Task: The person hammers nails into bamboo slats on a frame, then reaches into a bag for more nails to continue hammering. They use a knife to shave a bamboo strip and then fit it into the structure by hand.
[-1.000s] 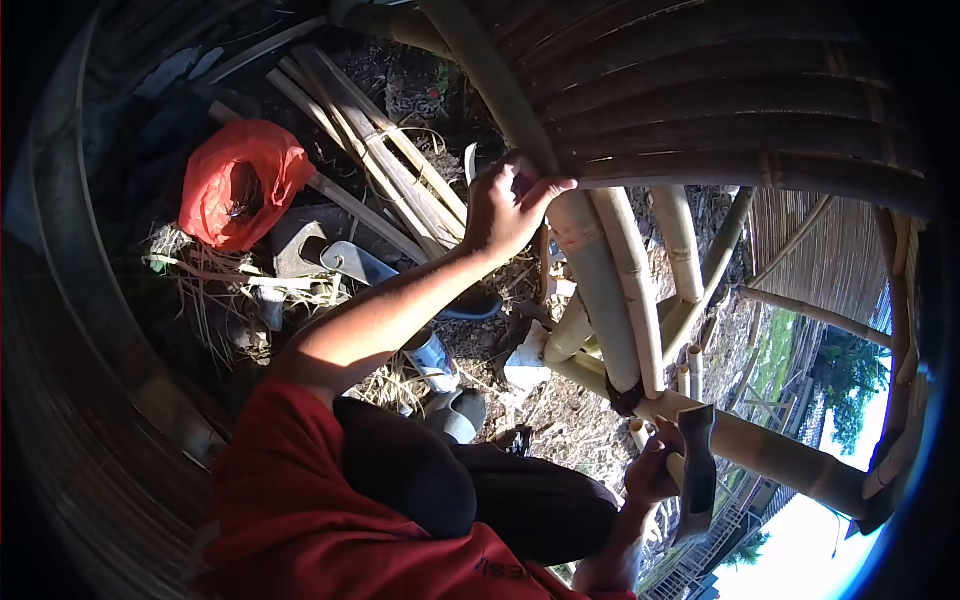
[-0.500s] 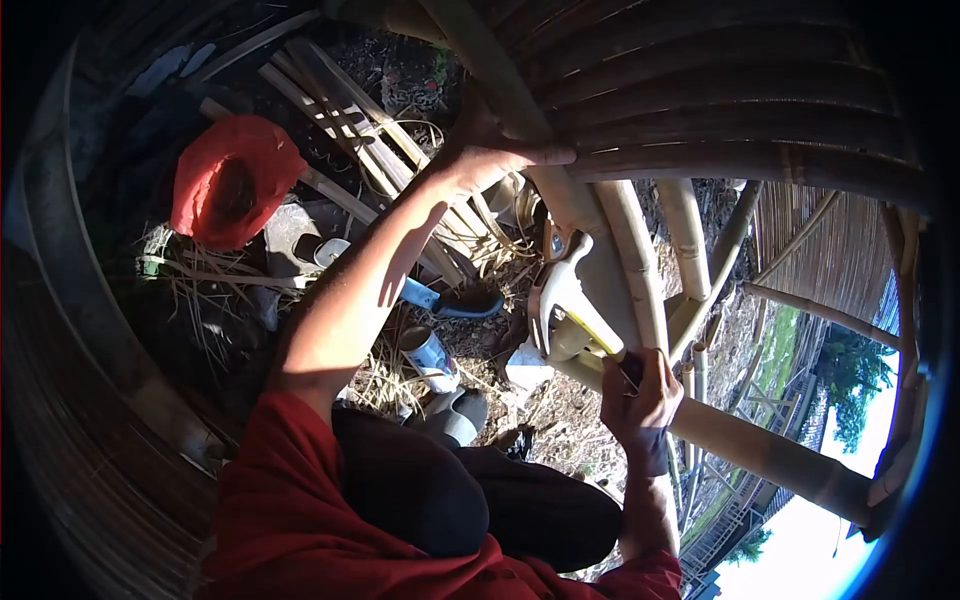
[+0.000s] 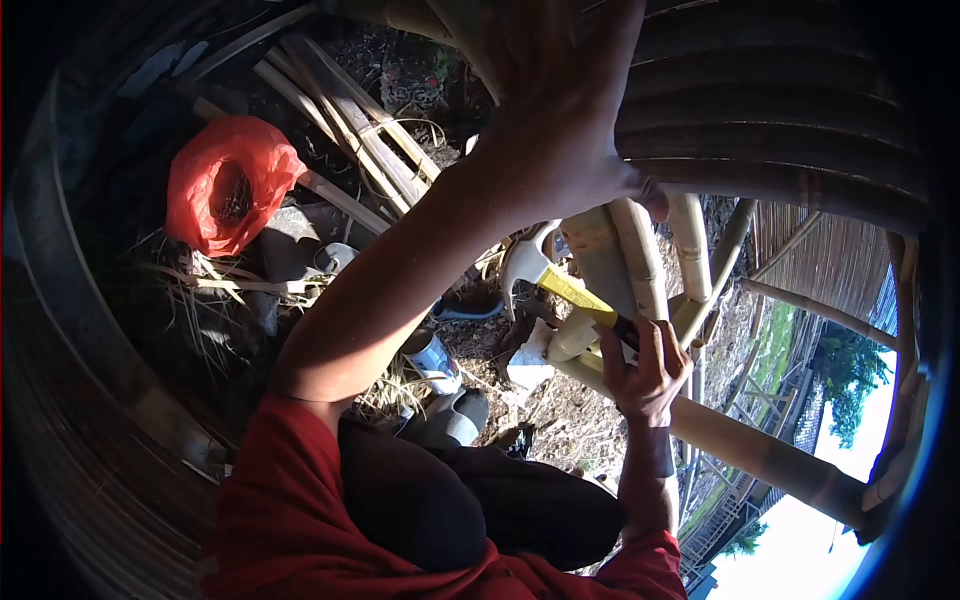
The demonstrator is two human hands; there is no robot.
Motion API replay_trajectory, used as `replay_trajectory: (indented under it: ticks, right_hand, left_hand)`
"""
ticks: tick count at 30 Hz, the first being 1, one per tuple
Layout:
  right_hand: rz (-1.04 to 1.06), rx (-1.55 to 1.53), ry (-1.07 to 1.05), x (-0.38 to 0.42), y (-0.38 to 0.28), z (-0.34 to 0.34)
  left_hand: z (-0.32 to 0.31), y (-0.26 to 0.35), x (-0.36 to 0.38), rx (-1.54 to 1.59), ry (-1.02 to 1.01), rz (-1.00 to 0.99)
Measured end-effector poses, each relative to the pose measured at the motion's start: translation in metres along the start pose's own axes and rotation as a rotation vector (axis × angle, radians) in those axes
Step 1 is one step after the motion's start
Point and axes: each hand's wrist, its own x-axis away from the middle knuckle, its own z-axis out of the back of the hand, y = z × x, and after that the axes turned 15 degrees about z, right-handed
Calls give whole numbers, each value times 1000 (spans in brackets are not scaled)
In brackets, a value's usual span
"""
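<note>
My right hand (image 3: 648, 368) is closed around the dark grip of a claw hammer (image 3: 578, 290) with a yellow handle. The hammer's pale metal head points up and left, in front of the bamboo posts (image 3: 638, 250). My left hand (image 3: 560, 120) reaches up, spread wide, across the edge of a panel of dark bamboo slats (image 3: 760, 145). Its thumb lies along the lowest slat, while the fingertips run toward the top of the view in shadow. A thick horizontal bamboo pole (image 3: 760, 455) passes behind my right wrist.
On the ground at left lie a red plastic bag (image 3: 235, 185) and split bamboo strips (image 3: 350, 120). A blue-and-white can (image 3: 432, 362) stands near my knees, with a dark-bladed tool (image 3: 470, 306) behind it. A woven bamboo wall (image 3: 815, 250) is at right.
My left hand has lifted from the bamboo post, moving up and right toward the camera over the slats. The hammer has shifted slightly left, its head turning; my right hand's grip has loosened a little.
</note>
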Motion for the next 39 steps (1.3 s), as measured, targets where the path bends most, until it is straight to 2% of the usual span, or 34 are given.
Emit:
replay_trajectory:
  ticks: [1, 2, 3, 5, 7, 9, 11, 13, 15, 17, 19, 21, 22, 23, 25, 27, 29, 31, 33, 35, 37, 39]
  right_hand:
    - [-2, 7, 16, 0, -1, 0]
    - [23, 28, -5, -1, 0, 2]
    - [27, 25, 12, -5, 0, 3]
    - [-159, 58, 25, -4, 3, -5]
    - [-179, 54, 47, -11, -3, -3]
    - [-64, -2, 47, -10, -11, 1]
    - [-37, -54, 76, -13, -10, 0]
    - [-184, 67, 12, -15, -8, -4]
    - [-126, -7, 36, -8, -12, -3]
    - [38, -49, 3, -7, -18, 15]
    - [31, -177, -246, -13, -23, 42]
    - [5, -157, -391, -8, -39, 62]
    - [-31, -151, -428, -5, -51, 69]
    - [-41, -74, -513, 1, -62, 77]
    - [-189, -203, -527, 31, -71, 73]
    - [-334, -381, -469, 61, -63, 63]
    - [-401, -363, -489, 53, -59, 61]
    - [-370, -303, -482, 38, -60, 53]
    - [-297, -233, -462, 29, -59, 47]
    - [-286, -283, -440, 27, -53, 43]
    - [-278, -318, -437, 23, -52, 41]
    - [-287, -351, -434, 21, -53, 40]
  left_hand:
    - [2, 14, -9, -174, 20, -68]
    - [19, 12, -8, 301, -352, -84]
    - [21, 11, -11, 313, -361, -79]
    - [13, 6, -17, 183, -268, -138]
    - [11, 2, -14, 150, -294, -108]
    - [10, 1, -16, 119, -323, -77]
    - [9, -1, -19, 134, -292, -90]
    - [9, 1, -14, 164, -270, -103]
    - [12, -2, -10, 209, -244, -132]
    - [11, -4, -6, 203, -250, -123]
    - [15, -6, -4, 168, -264, -103]
    - [24, -19, -2, 299, -305, -191]
    - [31, -30, -4, 189, -161, -200]
    - [43, -49, -6, 155, -180, -207]
    - [93, -102, -17, 517, -317, -198]
    - [154, -159, 11, 344, -402, 298]
    - [206, -215, 36, 44, -391, 536]
    - [244, -257, 53, -398, -402, 619]
    - [265, -308, 64, -564, -385, 471]
    - [269, -343, 68, -587, -351, 519]
    - [263, -349, 63, -658, -334, 541]
    - [258, -347, 56, -681, -429, 542]
